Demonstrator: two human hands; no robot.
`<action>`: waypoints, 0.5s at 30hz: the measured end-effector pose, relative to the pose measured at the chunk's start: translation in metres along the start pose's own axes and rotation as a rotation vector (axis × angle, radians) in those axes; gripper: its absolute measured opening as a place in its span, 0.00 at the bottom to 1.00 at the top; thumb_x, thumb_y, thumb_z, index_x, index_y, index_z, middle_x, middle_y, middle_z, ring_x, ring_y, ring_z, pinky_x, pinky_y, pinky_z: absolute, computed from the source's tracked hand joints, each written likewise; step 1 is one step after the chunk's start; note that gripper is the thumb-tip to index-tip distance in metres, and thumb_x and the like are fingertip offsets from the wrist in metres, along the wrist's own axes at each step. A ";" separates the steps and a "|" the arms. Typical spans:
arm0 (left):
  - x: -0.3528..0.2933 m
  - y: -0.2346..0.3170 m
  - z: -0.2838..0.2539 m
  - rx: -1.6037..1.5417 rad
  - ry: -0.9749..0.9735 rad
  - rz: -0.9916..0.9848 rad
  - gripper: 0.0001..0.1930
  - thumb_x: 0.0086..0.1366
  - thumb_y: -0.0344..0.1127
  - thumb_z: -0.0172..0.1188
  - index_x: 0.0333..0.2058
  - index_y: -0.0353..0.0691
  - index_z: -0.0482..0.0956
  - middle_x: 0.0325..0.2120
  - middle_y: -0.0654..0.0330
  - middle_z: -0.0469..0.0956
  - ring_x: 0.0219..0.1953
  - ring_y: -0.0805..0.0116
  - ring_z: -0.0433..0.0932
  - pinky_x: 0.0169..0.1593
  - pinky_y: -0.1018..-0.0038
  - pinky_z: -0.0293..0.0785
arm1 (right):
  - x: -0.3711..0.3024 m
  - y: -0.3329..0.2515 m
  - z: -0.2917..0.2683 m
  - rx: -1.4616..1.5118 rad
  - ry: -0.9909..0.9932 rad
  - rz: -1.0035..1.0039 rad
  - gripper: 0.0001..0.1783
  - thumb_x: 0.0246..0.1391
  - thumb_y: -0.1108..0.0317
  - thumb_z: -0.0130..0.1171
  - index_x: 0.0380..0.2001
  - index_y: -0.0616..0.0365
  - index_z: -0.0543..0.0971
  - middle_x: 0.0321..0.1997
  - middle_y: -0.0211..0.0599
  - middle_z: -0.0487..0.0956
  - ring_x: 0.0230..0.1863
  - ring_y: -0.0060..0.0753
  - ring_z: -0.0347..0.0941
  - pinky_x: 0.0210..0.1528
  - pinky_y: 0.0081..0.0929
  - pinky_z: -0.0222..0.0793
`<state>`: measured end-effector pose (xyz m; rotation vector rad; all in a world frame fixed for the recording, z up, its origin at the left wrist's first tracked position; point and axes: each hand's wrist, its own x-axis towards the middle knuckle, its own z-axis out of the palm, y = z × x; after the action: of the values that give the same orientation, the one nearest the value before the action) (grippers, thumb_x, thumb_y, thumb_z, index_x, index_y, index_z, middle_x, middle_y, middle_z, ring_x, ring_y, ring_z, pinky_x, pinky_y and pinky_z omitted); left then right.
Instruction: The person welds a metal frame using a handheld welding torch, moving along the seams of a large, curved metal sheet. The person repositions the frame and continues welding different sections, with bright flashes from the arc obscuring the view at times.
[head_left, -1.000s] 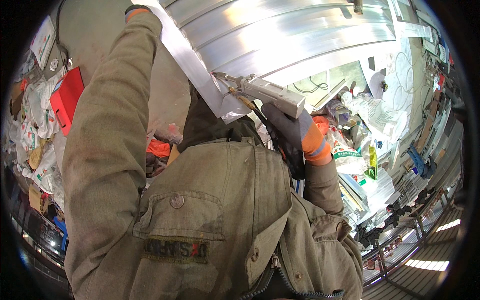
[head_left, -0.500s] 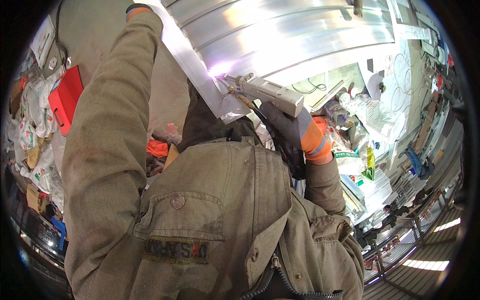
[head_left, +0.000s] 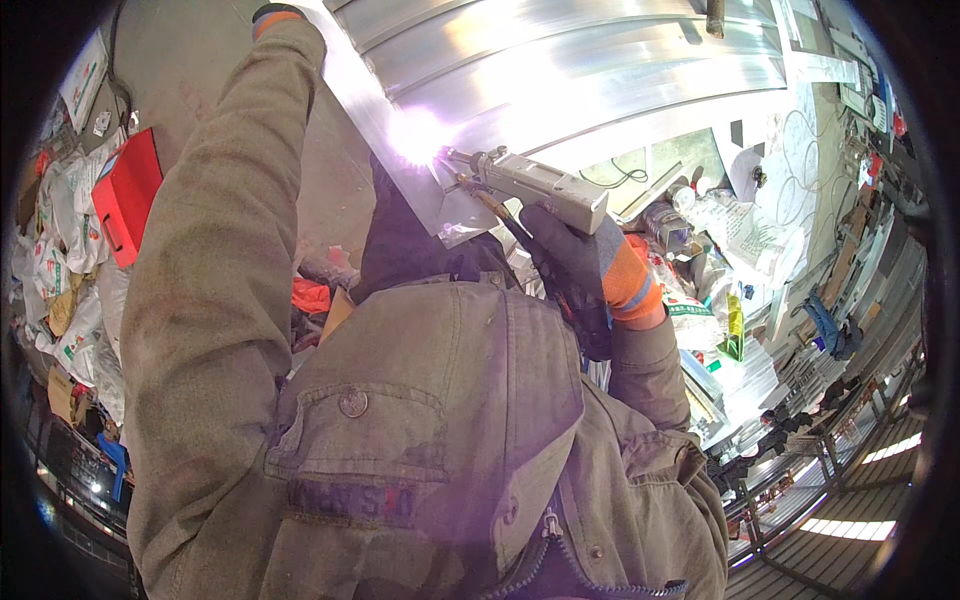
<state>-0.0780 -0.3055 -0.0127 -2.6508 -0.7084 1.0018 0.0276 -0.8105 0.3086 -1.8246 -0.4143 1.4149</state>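
torch | long axis slants, nozzle up-left | right hand: fingers grasp it | left hand: cropped, can't tell

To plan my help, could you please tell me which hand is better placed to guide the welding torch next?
Likely the right hand: it holds the welding torch, tip beside the bright glow. The left hand, partly cropped, is farther away.

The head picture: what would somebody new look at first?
Probably the dazzling purple-white glow in the upper middle, by the tip of a silver tool in the gloved right hand. Above it, shiny ribbed metal gleams. Then comes the bright red box at the left, beside white plastic bags.
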 end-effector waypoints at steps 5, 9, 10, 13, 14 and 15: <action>0.000 -0.001 -0.002 -0.004 0.004 -0.003 0.17 0.81 0.43 0.60 0.61 0.51 0.91 0.61 0.60 0.89 0.63 0.57 0.86 0.64 0.50 0.80 | -0.006 -0.007 0.002 0.142 0.024 0.088 0.16 0.77 0.61 0.65 0.57 0.61 0.85 0.39 0.22 0.82 0.36 0.17 0.75 0.35 0.24 0.71; 0.000 -0.002 -0.005 -0.006 0.008 -0.004 0.17 0.81 0.43 0.60 0.61 0.51 0.91 0.61 0.60 0.89 0.63 0.57 0.86 0.64 0.50 0.80 | -0.010 -0.013 0.001 0.180 0.014 0.135 0.17 0.76 0.62 0.65 0.59 0.63 0.84 0.43 0.24 0.83 0.39 0.18 0.76 0.38 0.24 0.73; -0.001 -0.001 -0.005 -0.005 0.008 -0.004 0.17 0.81 0.43 0.60 0.61 0.51 0.91 0.61 0.60 0.89 0.63 0.57 0.86 0.64 0.50 0.80 | -0.011 -0.014 0.000 0.170 -0.001 0.129 0.17 0.76 0.62 0.66 0.59 0.63 0.84 0.44 0.25 0.83 0.40 0.18 0.77 0.39 0.24 0.73; -0.001 -0.002 -0.006 -0.011 0.011 -0.004 0.17 0.81 0.43 0.60 0.61 0.51 0.91 0.61 0.60 0.89 0.63 0.57 0.86 0.64 0.50 0.80 | -0.012 -0.015 -0.002 0.106 0.015 0.140 0.19 0.76 0.62 0.66 0.60 0.64 0.84 0.45 0.27 0.84 0.41 0.20 0.78 0.40 0.25 0.75; -0.001 -0.001 -0.006 -0.010 0.011 -0.002 0.17 0.81 0.43 0.60 0.61 0.51 0.91 0.61 0.60 0.89 0.63 0.57 0.86 0.64 0.50 0.80 | -0.012 -0.015 -0.003 0.071 0.002 0.113 0.19 0.76 0.62 0.66 0.61 0.64 0.84 0.45 0.27 0.85 0.41 0.20 0.78 0.40 0.25 0.75; -0.001 -0.001 -0.006 -0.012 0.013 -0.002 0.17 0.81 0.43 0.60 0.61 0.51 0.91 0.61 0.60 0.89 0.63 0.57 0.86 0.64 0.50 0.80 | -0.012 -0.016 -0.003 0.035 -0.011 0.085 0.19 0.76 0.62 0.66 0.61 0.64 0.84 0.45 0.28 0.85 0.41 0.21 0.78 0.40 0.26 0.76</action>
<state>-0.0750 -0.3050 -0.0066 -2.6638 -0.7156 0.9816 0.0299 -0.8097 0.3285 -1.8255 -0.3192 1.4812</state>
